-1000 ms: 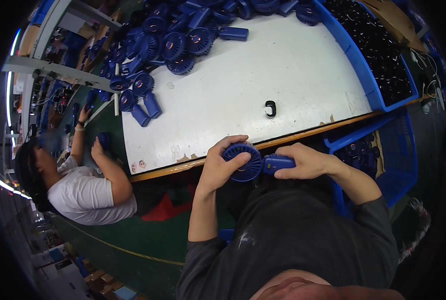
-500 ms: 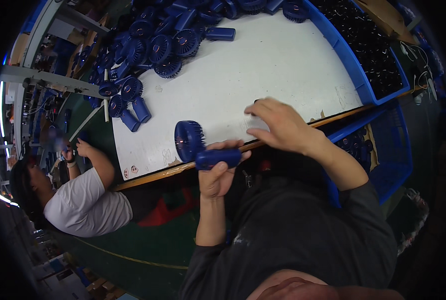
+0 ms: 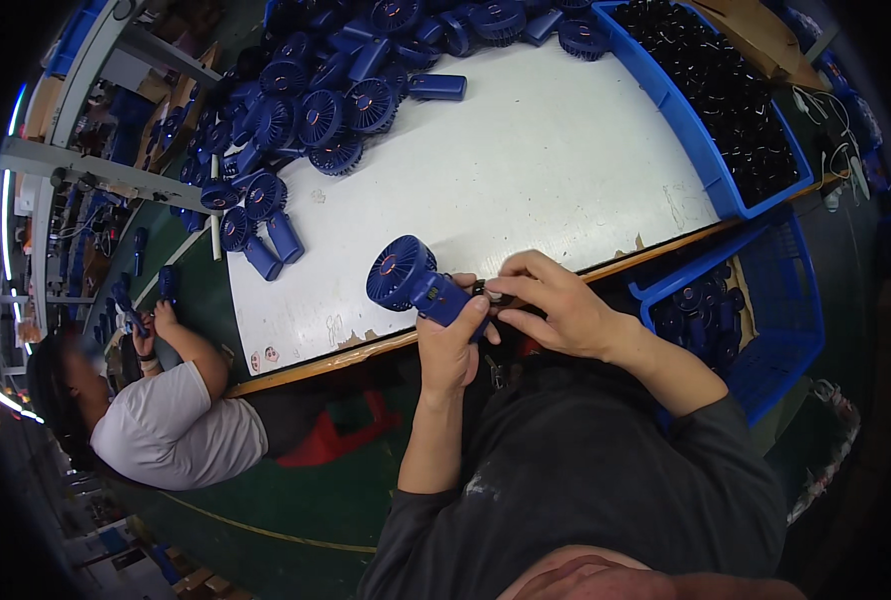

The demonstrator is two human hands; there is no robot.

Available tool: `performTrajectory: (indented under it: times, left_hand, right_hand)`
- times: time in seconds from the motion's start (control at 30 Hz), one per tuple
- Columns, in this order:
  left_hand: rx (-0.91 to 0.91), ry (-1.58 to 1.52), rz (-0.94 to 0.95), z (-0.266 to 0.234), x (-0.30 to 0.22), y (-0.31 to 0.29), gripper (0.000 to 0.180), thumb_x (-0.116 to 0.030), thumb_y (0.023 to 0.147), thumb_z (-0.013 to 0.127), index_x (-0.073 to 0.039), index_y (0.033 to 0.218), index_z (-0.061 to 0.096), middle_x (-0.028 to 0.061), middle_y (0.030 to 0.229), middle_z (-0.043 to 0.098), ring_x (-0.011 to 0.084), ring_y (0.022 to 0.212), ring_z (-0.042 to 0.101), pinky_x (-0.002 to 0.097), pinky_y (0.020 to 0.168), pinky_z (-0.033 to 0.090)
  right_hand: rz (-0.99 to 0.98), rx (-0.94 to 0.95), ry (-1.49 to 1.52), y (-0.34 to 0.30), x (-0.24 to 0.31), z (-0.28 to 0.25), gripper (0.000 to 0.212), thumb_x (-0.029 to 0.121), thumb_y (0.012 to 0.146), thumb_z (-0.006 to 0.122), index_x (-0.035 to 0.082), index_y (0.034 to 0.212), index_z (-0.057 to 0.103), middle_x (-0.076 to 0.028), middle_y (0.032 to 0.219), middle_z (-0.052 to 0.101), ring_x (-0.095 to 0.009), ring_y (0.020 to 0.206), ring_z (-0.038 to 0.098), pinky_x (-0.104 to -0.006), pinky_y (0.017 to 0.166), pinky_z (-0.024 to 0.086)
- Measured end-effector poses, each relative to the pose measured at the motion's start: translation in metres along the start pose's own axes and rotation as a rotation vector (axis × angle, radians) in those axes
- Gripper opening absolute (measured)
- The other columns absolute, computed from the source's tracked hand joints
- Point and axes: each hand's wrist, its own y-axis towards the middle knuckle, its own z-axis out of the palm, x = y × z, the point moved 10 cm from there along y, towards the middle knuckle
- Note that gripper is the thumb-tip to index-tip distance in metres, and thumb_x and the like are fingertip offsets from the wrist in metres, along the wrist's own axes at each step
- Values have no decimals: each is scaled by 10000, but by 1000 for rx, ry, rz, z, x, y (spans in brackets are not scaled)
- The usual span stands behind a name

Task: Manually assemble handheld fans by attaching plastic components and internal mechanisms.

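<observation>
My left hand (image 3: 450, 345) is wrapped round the handle of a blue handheld fan (image 3: 398, 273), above the near edge of the white table. The fan's round slatted head points up and to the left. My right hand (image 3: 558, 306) is closed in a pinch on a small black part (image 3: 486, 291) at the bottom end of the handle. What exactly this part is cannot be made out. Many more blue fans (image 3: 323, 117) lie heaped at the far left of the white tabletop (image 3: 526, 160).
A blue tray (image 3: 711, 180) full of small black parts stands at the right. Below the table edge at right is a blue crate (image 3: 788, 330) holding more fans. At left a person in a white shirt (image 3: 181, 420) works with similar blue fans.
My right hand has come down to the handle's end with the small black part. My left hand has turned the fan so its head tilts up and its handle slants down to the right.
</observation>
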Motion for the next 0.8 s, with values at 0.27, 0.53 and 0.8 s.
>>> performTrajectory:
  times: [0.27,0.53,0.8]
  left_hand:
    - [307,58,-262,36,25,-14,454,-274,915,709,-1,1222,516,117,931,622,177,815,649,244,482,551]
    - [127,-200,-197,39,17,-7,658,-602,992,400,-52,1343,481,132,1326,544,266,1099,621,390,801,582]
    - [298,1255,350,81,-11,-8,574,-288,962,567,79,1378,423,245,1426,454,368,1320,446,431,1136,311]
  right_hand:
    - [-240,132,-162,26,19,-9,301,85,853,686,8,1141,640,-155,1023,615,-312,928,629,-384,793,537]
    - [-167,178,-341,23,25,10,490,211,806,732,63,1254,600,-162,1150,561,-344,1086,541,-436,933,471]
    - [194,-82,60,-16,-9,4,491,94,754,708,10,1215,560,-192,1108,585,-337,1079,565,-425,951,455]
